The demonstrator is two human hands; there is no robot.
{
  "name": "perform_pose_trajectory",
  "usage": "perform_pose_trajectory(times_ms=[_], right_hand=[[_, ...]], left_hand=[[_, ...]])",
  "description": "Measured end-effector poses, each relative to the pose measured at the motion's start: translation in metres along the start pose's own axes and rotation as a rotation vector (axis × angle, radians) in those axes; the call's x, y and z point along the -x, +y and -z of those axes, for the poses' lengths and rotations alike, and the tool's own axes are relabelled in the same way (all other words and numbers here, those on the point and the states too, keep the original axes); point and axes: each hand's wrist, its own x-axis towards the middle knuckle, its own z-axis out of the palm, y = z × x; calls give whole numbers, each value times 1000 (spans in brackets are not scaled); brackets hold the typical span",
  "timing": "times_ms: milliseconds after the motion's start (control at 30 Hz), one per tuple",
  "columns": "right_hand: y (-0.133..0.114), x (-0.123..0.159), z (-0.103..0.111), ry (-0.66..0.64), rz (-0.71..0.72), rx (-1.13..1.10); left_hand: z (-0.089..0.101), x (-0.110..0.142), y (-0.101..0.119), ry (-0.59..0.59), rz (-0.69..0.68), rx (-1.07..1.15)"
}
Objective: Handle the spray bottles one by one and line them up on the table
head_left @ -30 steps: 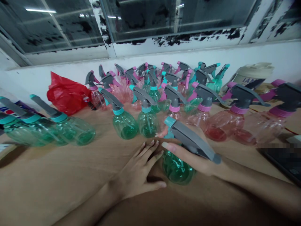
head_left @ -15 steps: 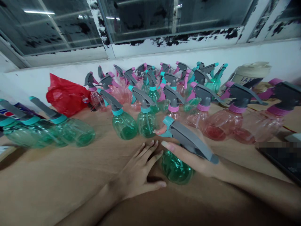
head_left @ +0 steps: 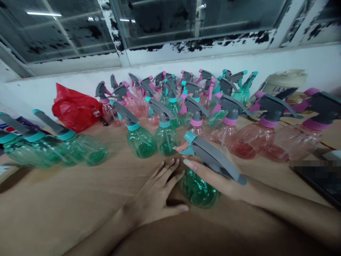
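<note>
My right hand (head_left: 217,177) is wrapped round the neck of a green spray bottle (head_left: 199,190) with a grey and turquoise trigger head. The bottle stands upright on the table (head_left: 87,202), its collar hidden by my fingers. Just left of it, my left hand (head_left: 160,193) lies flat on the tabletop with fingers spread, holding nothing. Beyond my hands are two more green spray bottles, one (head_left: 141,142) left of the other (head_left: 166,138). A row of pink spray bottles (head_left: 253,140) extends to the right.
Several green spray bottles (head_left: 82,147) stand at the left, before a red plastic bag (head_left: 76,108). More pink and green bottles crowd toward the wall (head_left: 87,73). A cream container (head_left: 286,81) sits back right; a dark flat device (head_left: 319,181) lies at the right edge.
</note>
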Motion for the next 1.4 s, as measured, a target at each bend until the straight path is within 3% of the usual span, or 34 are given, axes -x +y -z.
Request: perform_pose_trajectory(times_ms=[533, 1167, 1400], right_hand=[[-7, -4, 2, 33, 12, 103], [-3, 1, 0, 14, -27, 4], [-3, 2, 1, 15, -54, -3]], left_hand=[[1, 0, -1, -12, 0, 12], [-3, -1, -3, 44, 3, 1], [2, -1, -1, -6, 38, 29]])
